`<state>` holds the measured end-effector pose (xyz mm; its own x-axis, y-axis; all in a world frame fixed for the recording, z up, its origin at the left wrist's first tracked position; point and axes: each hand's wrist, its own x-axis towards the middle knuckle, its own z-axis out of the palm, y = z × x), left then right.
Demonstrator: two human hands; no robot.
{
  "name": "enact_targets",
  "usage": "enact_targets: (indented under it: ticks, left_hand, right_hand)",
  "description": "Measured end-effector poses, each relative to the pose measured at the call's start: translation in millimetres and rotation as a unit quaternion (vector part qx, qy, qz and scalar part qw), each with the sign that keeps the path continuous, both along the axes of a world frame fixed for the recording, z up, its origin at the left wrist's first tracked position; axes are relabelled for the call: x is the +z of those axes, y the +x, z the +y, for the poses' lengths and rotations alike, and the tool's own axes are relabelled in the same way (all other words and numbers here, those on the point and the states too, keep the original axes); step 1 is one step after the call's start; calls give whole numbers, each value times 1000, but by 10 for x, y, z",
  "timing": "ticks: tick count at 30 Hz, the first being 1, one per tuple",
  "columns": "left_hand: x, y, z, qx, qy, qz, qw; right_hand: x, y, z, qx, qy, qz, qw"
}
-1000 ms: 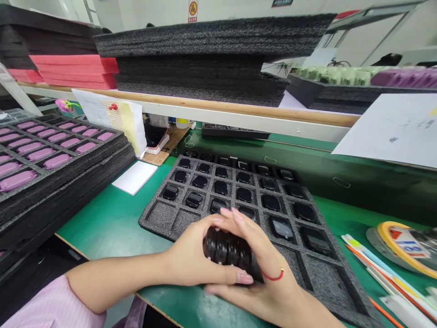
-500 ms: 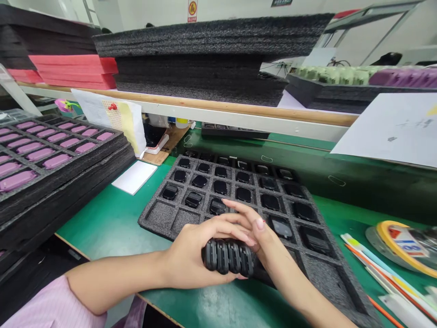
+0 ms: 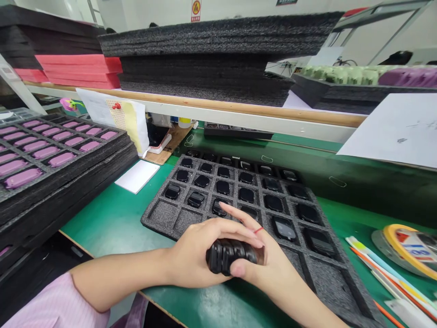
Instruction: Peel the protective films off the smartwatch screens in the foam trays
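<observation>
A short row of black, rounded pieces [image 3: 221, 258], which look like smartwatch bodies stacked face to face, sits between my hands above the tray's near edge. My left hand [image 3: 194, 253] wraps round the row from the left, fingers over the top. From the right, my right hand [image 3: 268, 269] grips the same row, its thumb pressed on the near side and its index finger stretched out over the tray. Below lies a grey-black foam tray [image 3: 162, 216] with glossy black square watch bodies [image 3: 274, 203] in many pockets. Several front pockets hold nothing; my hands hide others.
Stacked foam trays with pink pieces [image 3: 61, 158] stand at the left. A white pad [image 3: 137, 176] lies beside them. Tape rolls [image 3: 403, 248] and thin coloured sticks [image 3: 382, 269] are at the right. A shelf edge [image 3: 218, 111] with piled black foam [image 3: 205, 82] crosses behind.
My right thumb has come down from above the row onto its near side, and the right hand has closed round it. The left hand keeps its hold. The view has shifted slightly.
</observation>
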<state>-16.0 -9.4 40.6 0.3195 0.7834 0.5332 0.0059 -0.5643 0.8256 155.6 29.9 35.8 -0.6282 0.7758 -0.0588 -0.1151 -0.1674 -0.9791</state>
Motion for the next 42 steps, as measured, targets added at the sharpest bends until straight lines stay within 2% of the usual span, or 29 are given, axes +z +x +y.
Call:
enact_targets:
  ticks: [3,5,8,11,13,15,17,18,20,24,26,29,31,34,36,38,42]
  left_hand:
    - [-10,-11,34,2,40,11,999]
    - [-48,-16,60,22,91,30,995]
    - [-120,-6,75,68,144,59,985]
    - [-139,14,40,92,129,82,984]
    - [-101,21,1,76,48,60,994]
    - [-28,22,-31,29,-107,-7,994]
    - [57,24,-40,-34,-274,-98,956]
    - [95,28,-35,-63,-330,-138,932]
    - [150,42,-12,-104,-379,-183,901]
    - [139,87,29,-110,-385,-216,891]
    - [86,98,33,-106,-425,-255,862]
    - [-6,80,30,-140,-488,-326,798]
    - [-57,53,28,-168,-500,-367,766]
    - [-108,16,31,-192,-513,-397,736]
    - [-128,1,39,-195,-519,-397,732]
    - [-135,-9,49,-205,-508,-390,740]
    - [-118,-25,57,-269,-472,-376,751]
  right_hand:
    - [38,-46,-34,-28,19,-26,999]
    - [54,-58,-50,-35,70,-37,996]
    - [43,-54,-50,-68,211,-41,974]
    - [15,-30,-32,-111,325,-56,937]
    - [9,-6,-18,-121,361,-78,921]
    - [15,19,-3,-130,393,-91,906]
    - [23,37,13,-136,437,-93,884]
    - [23,40,20,-135,461,-92,872]
    - [13,34,30,-116,499,-100,853]
    - [-9,7,27,-58,545,-145,824]
    - [22,20,28,-37,541,-162,825]
    - [147,89,51,-43,475,-151,866]
    - [249,144,78,-64,433,-127,890]
    - [358,185,116,-67,433,-117,891]
    - [386,181,130,-68,460,-113,878]
    - [388,176,126,-101,473,-97,870]
    - [392,216,63,-255,427,-38,867]
